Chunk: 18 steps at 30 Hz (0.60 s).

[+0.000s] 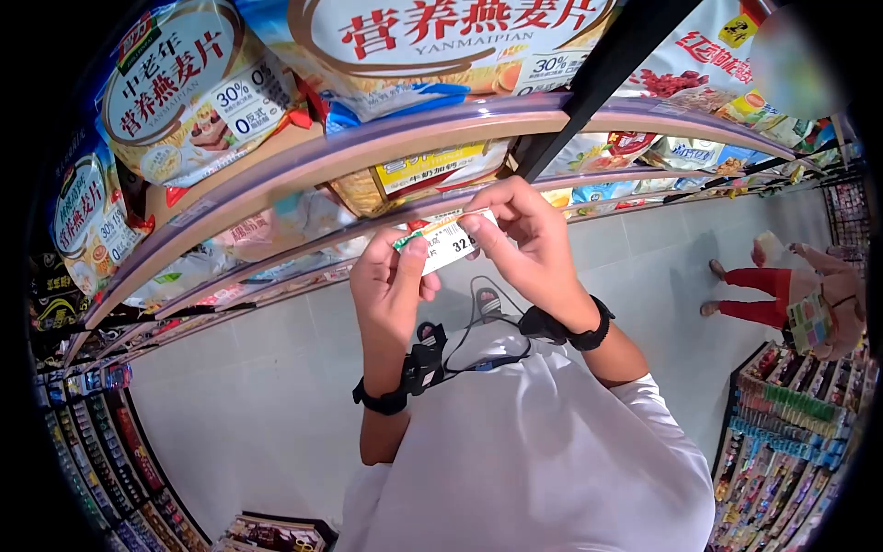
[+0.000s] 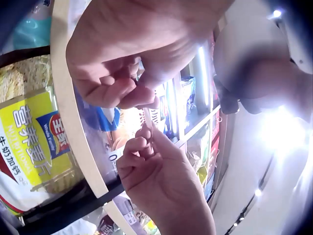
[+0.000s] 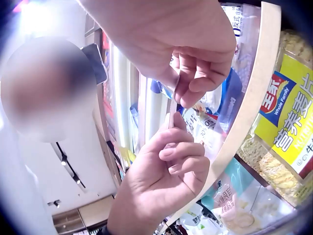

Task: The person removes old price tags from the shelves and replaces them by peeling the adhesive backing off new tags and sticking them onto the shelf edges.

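Observation:
A white price tag (image 1: 447,247) with a green and orange strip and black digits is held up in front of the shelf edge. My left hand (image 1: 390,281) pinches its left end between thumb and fingers. At the other end, my right hand (image 1: 529,241) grips it with the thumb across the face, covering some of the print. Both wrist views catch the tag (image 2: 147,117) edge-on, as a thin strip between the fingertips of the two hands. Bags of oatmeal (image 1: 179,92) stand on the shelf just beyond the hands.
A curved shelf edge (image 1: 368,152) with a clear strip runs across the front, with lower shelves of bagged goods below it. A black upright post (image 1: 598,83) divides the shelving. To the right, a person in red trousers (image 1: 759,285) stands in the aisle near another display rack (image 1: 791,423).

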{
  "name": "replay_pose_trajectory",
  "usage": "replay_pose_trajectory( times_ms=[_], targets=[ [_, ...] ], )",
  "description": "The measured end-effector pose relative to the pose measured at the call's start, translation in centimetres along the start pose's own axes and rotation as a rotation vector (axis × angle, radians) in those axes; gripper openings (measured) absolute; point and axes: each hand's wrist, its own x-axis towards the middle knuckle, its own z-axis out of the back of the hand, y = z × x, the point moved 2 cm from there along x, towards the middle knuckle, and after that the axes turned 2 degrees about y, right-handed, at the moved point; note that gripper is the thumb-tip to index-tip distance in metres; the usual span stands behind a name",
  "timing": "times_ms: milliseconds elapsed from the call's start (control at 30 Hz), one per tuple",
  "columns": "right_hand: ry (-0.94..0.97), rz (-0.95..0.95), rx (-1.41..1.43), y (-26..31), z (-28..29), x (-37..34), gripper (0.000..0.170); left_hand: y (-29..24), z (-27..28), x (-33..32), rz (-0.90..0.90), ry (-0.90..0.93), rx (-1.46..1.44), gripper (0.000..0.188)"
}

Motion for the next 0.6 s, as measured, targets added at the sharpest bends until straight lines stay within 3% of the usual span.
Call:
replay_pose_trajectory(
  times_ms=[67, 167, 267, 400, 600],
  targets=[
    [-0.014, -0.147, 0.174, -0.4, -0.2, -0.2, 0.009, -0.4, -0.2, -0.8, -0.039, -0.095, 0.026, 0.024],
    [-0.016, -0.163, 0.193, -0.8, -0.1, -0.6, 0.01, -1.5, -0.6, -1.4, 0.064, -0.2, 0.03, 0.026],
    [-0.02, -0.183, 0.204, -0.2, -0.1, -0.8, 0.01, -1.5, -0.3, -1.4, 0.037, -0.114, 0.01, 0.027],
    [-0.006, -0.198, 0.203, 0.4, 0.4, -0.6, 0.013, -2.5, -1.2, -1.3, 0.096, -0.119, 0.013, 0.026],
    [0.051, -0.242, 0.177, 0.4, 1.4, -1.4, 0.015, -2.8, -1.4, -1.6, 0.02, -0.159, -0.019, 0.027]
  ],
)
